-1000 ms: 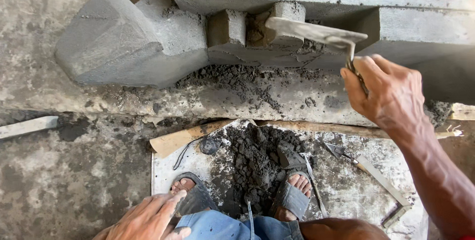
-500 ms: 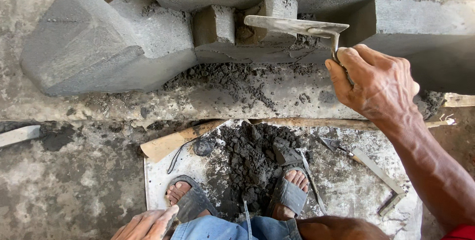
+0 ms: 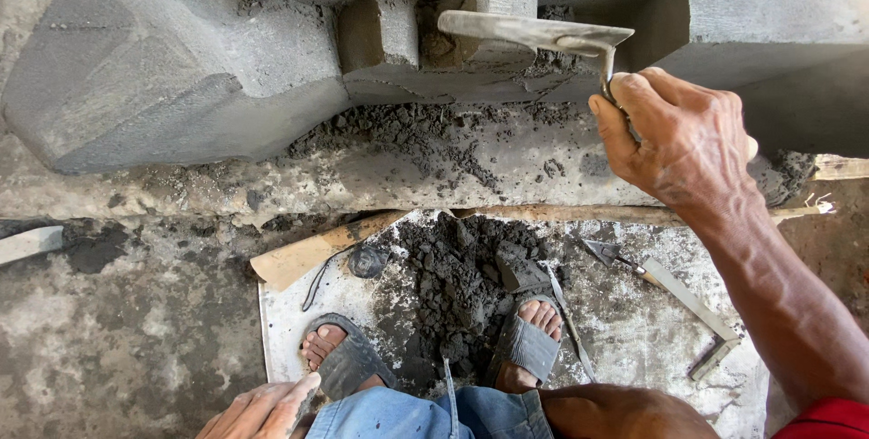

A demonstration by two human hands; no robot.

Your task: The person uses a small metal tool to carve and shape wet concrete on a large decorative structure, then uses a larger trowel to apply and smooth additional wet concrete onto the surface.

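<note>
1. The right hand (image 3: 674, 140) grips a steel trowel (image 3: 534, 33), its flat blade against rough grey cement moulding (image 3: 163, 77).
2. The left hand (image 3: 258, 410) rests open by the knee.
3. Crumbly mortar pile (image 3: 453, 276) lies between sandalled feet (image 3: 529, 335).

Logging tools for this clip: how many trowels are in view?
2. One trowel in the right hand, against the concrete moulding; a small trowel lying on the board. Mortar may hide others.

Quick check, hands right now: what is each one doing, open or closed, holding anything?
Left hand: open, fingers spread, holding nothing, low by the left knee.
Right hand: closed around the handle of a trowel, blade at the cement moulding.
</note>
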